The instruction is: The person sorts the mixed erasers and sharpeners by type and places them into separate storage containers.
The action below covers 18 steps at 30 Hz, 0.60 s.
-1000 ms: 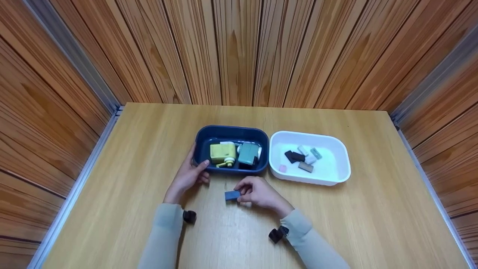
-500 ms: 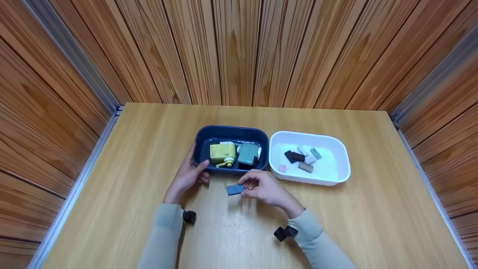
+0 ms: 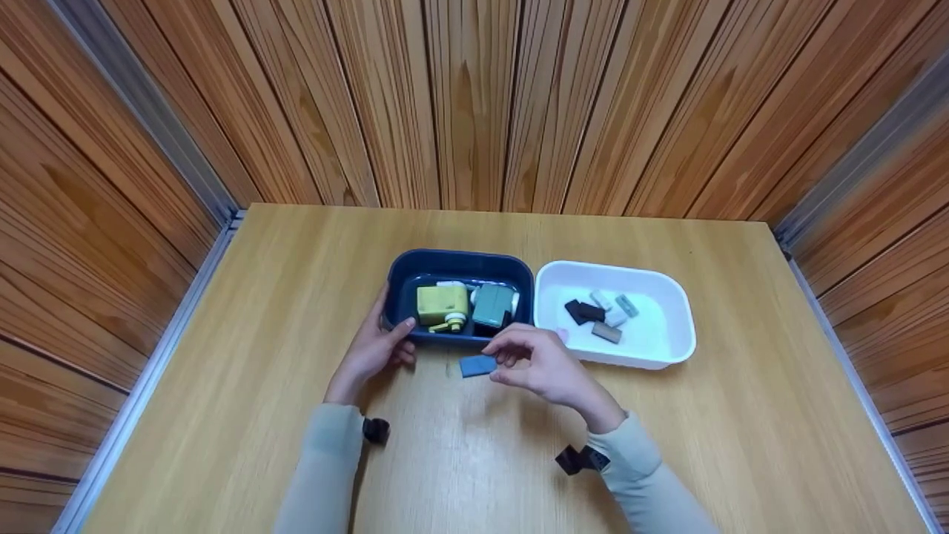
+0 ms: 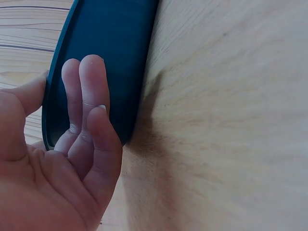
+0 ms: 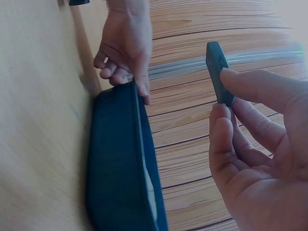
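Observation:
My left hand [image 3: 374, 343] grips the left front corner of a navy blue bin [image 3: 463, 340], thumb over the rim and fingers against the outer wall. In the left wrist view the fingers [image 4: 94, 82] lie loosely bent along the bin's side. Between thumb and fingertips my right hand [image 3: 545, 367] pinches one end of a small flat blue rectangular block [image 3: 476, 366], raised above the table just in front of the bin. The right wrist view shows the block [image 5: 219, 72] tilted nearly upright. Inside the bin lie a yellow pump-like bottle [image 3: 442, 302] and a teal one [image 3: 493, 304].
A white bin [image 3: 663, 348] stands right beside the navy one. It holds several small blocks, among them black [image 3: 592, 311], brown [image 3: 607, 331] and pale grey [image 3: 627, 304] pieces. Wood-patterned walls [image 3: 474, 104] enclose the table [image 3: 311, 245] at the back and sides.
My right hand has lifted the blue block off the table and carried it up and to the right, closer to the bins. The left hand has not moved.

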Tool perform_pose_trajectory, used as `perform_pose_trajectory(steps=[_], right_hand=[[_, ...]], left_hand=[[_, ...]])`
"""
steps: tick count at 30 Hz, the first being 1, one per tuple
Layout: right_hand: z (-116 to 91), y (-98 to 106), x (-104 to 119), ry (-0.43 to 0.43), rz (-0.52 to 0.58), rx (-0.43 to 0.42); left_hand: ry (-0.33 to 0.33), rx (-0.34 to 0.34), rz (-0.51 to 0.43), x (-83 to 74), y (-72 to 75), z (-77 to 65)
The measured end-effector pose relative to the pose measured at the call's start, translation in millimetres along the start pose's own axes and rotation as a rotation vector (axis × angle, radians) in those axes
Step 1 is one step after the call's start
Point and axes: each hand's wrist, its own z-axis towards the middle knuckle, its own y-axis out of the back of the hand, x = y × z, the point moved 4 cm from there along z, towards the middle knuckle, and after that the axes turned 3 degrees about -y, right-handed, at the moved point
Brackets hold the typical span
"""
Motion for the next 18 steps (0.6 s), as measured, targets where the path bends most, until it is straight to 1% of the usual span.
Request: perform_pose_trajectory(steps=[3, 6, 12, 15, 18], right_hand=[[-3, 5, 4, 0.021, 0.006, -0.005], [-5, 11, 7, 0.032, -0.001, -0.014], [-8, 22, 9, -0.003, -0.021, -0.035], [-10, 29, 10, -0.018, -0.036, -0.047], [-14, 37, 25, -0.018, -0.054, -0.065]], left_hand=[[0.012, 0.012, 0.000, -0.8, 0.3, -0.4], [0.023, 0.028, 0.004, -5.2, 0.0, -2.9], [0.020, 0.041, 0.019, -20.2, -2.4, -12.0], [0.005, 0.030, 0.009, -16.5, -1.8, -10.7], [-0.024, 0.009, 0.001, -6.6, -1.2, -4.3]])
